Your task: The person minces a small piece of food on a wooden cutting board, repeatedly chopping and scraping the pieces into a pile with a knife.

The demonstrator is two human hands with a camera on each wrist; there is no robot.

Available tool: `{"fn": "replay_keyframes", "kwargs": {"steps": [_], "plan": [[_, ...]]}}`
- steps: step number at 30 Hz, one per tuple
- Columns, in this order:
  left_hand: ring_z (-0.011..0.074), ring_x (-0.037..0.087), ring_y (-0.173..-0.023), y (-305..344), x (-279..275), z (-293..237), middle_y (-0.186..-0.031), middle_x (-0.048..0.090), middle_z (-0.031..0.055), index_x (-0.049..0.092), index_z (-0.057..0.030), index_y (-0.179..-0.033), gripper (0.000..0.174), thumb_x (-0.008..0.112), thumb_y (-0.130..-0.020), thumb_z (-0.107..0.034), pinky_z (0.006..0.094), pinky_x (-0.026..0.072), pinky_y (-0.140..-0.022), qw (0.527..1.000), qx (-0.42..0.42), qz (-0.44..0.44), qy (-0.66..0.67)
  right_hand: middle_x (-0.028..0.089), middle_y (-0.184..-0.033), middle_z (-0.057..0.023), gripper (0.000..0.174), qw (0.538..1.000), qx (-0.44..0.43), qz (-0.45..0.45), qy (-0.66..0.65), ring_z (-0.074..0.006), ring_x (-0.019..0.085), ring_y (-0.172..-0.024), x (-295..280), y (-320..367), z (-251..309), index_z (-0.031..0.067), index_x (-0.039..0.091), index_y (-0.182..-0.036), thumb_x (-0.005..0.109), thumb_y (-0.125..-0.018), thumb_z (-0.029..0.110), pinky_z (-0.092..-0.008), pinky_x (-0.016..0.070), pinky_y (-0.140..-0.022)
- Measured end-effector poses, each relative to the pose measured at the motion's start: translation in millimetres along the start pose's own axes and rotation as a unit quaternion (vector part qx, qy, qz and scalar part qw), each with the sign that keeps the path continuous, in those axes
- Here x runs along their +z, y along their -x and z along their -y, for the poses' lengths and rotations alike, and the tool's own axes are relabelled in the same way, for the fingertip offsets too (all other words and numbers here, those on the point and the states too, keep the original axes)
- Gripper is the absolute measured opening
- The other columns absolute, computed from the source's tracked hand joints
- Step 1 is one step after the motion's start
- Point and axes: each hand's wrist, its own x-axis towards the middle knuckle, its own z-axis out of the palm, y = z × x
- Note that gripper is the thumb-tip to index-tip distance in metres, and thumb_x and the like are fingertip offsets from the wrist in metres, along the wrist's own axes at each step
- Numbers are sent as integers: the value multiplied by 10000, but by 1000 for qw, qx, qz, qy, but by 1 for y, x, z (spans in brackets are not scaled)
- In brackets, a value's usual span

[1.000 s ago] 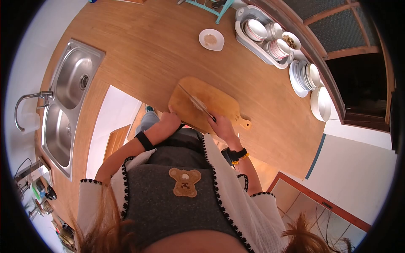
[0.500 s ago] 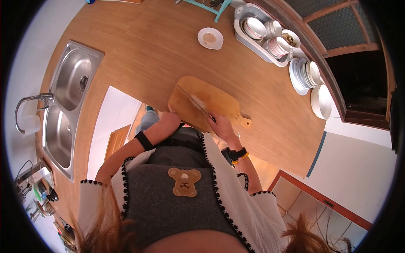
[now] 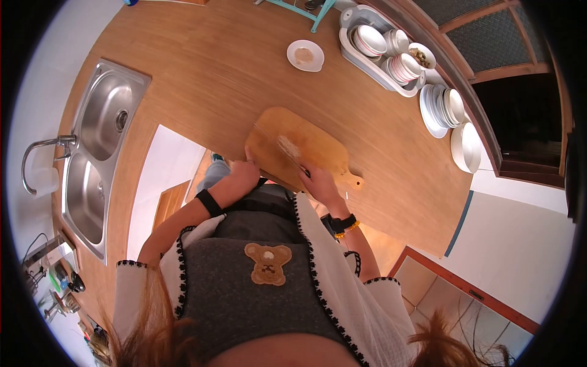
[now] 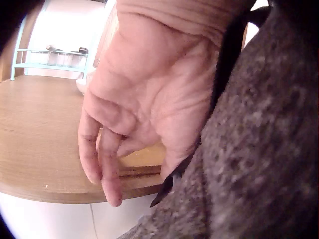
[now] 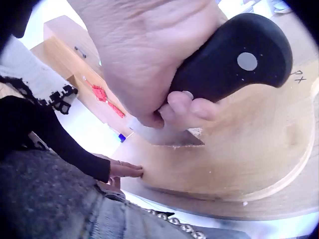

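Yr R hand (image 3: 319,183) grips the knife (image 5: 219,69), just shifted, so more white bits (image 3: 289,145) show mid cutting board (image 3: 324,147); L hand (image 3: 244,174), fingers straight, touches board's left end.

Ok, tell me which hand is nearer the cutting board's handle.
Right: the right hand, gripping the knife, is close to that handle; the left hand is farther, at the opposite end of the board.

Wood-topped desk (image 3: 202,85), light brown, grain showing. Cutting board (image 3: 324,144) flat along near edge. Small white dish (image 3: 292,56) farther back, well apart from board. Turquoise rack (image 3: 315,25) standing behind dish. Toward wall: grey-white dish tub (image 3: 374,76), plate stack (image 3: 431,113) beside it, then white bowl (image 3: 466,151).
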Motion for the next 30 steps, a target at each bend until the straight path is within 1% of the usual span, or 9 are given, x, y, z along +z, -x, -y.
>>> {"fn": "replay_keyframes", "kwargs": {"steps": [3,6,9,11,15,17,23,26,30], "plan": [[435,575,-824,-2,-3,3,-1145,318,466,463,169,-1080,606,606,-679,-262,464,465,-725,999,-15,14,-30,595,-801,-194,262,1000,2,6,26,-366,568,-767,5,-6,-3,55,569,-1013,509,-836,238,-411,452,-644],[417,585,-816,-4,3,4,-1161,312,457,430,178,-1114,637,599,-690,-266,445,481,-677,1000,-6,15,-27,594,-807,-199,271,1000,7,-10,0,-365,569,-772,6,0,-1,54,566,-1016,513,-834,248,-414,455,-647],[395,599,-783,-7,-8,2,-1171,313,450,411,186,-1126,653,593,-704,-278,420,493,-613,997,-16,67,-18,593,-806,-206,282,999,24,0,27,-368,571,-769,6,-1,-1,52,560,-1024,515,-832,253,-415,458,-652],[371,612,-735,-8,3,4,-1173,319,444,392,189,-1141,680,590,-714,-302,397,495,-563,994,-9,49,-93,593,-816,-205,287,1000,3,-29,4,-372,571,-778,7,1,0,55,556,-1032,513,-832,257,-414,457,-660],[361,618,-703,-7,4,3,-1175,314,446,414,184,-1129,653,571,-732,-310,394,494,-553,995,8,26,-96,595,-834,-204,288,999,29,-28,-12,-375,568,-795,10,4,-2,59,557,-1031,504,-837,264,-414,454,-669],[342,623,-706,-7,-3,2,-1170,317,447,438,174,-1119,624,550,-746,-313,383,493,-539,994,9,43,-101,593,-831,-206,286,999,47,5,-2,-378,567,-795,11,2,-1,60,564,-1020,498,-840,272,-416,452,-662],[323,627,-713,-9,4,3,-1150,346,443,453,162,-1117,628,550,-739,-330,353,493,-536,990,18,48,-135,587,-786,-212,277,998,66,-24,-6,-378,568,-758,15,-1,-9,48,574,-988,495,-843,272,-418,449,-635],[318,629,-707,-8,5,4,-1155,342,441,458,158,-1116,616,548,-734,-318,349,492,-534,989,30,24,-144,584,-773,-212,271,998,52,-38,-7,-379,564,-750,10,0,-5,40,576,-968,494,-845,267,-418,447,-632],[316,628,-709,-8,-2,2,-1156,345,439,460,152,-1120,592,541,-738,-292,345,491,-534,993,21,43,-108,601,-807,-198,287,998,51,-20,13,-374,571,-765,10,-2,-13,59,565,-998,469,-854,288,-436,453,-645]]}}
